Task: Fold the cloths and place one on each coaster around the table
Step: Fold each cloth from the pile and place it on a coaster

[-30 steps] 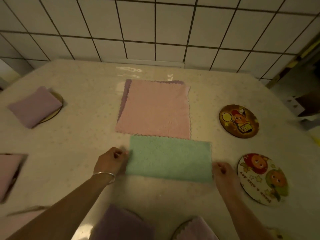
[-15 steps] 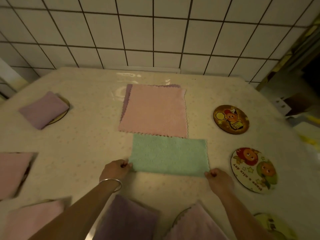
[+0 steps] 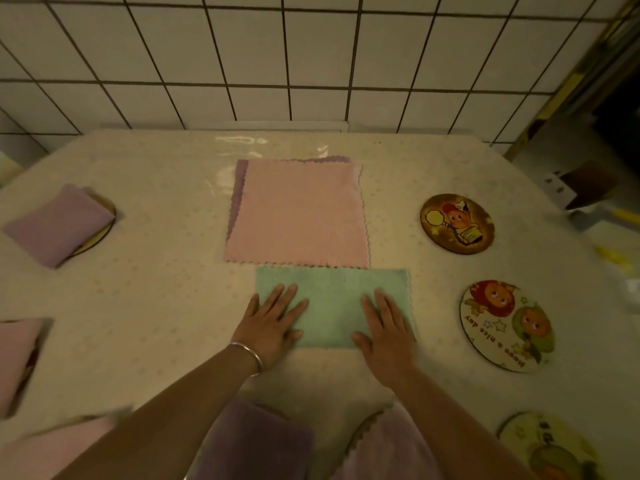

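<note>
A green cloth (image 3: 332, 296), folded into a rectangle, lies flat in the middle of the table. My left hand (image 3: 273, 323) rests palm down on its left part with fingers spread. My right hand (image 3: 386, 325) lies flat on its right part. Behind it a pink cloth (image 3: 298, 216) lies unfolded on top of a purple one (image 3: 239, 181). Bare round coasters sit on the right: a dark one (image 3: 457, 223), a white one (image 3: 507, 325) and one (image 3: 547, 445) at the bottom right corner.
Folded cloths lie around the table: purple (image 3: 57, 225) on a coaster at far left, pink (image 3: 15, 355) at the left edge, pink (image 3: 55, 448) at bottom left, two purple (image 3: 256, 441) (image 3: 391, 448) at the near edge. A tiled wall (image 3: 311, 60) stands behind the table.
Both hands let go of the green cloth's near corners and moved up onto it, now lying flat on its surface.
</note>
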